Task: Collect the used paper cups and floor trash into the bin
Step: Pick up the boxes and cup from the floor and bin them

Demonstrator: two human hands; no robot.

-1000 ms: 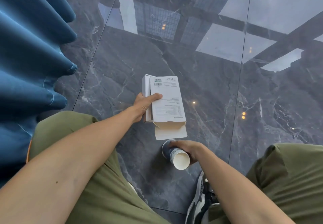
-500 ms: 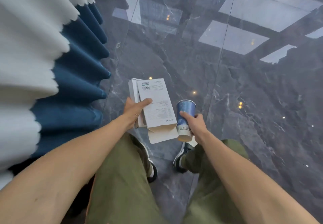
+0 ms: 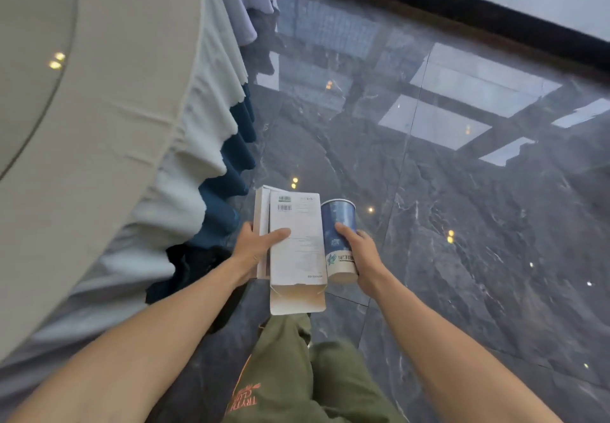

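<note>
Carrying both pieces, bin not in sight

Your left hand [image 3: 255,247] has the white carton [image 3: 295,241] clamped, thumb across its face. Just right of it, your right hand [image 3: 361,251] wraps the blue paper cup [image 3: 340,234], mouth toward you. Looks like the carry step; next you'll need to find the bin.

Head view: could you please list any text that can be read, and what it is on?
"TRY…" in orange, upside down, cut off: trousers.
Barcodes and fine print: box in the left hand, too small to read.
Label: cup in the right hand, blurred.
</note>
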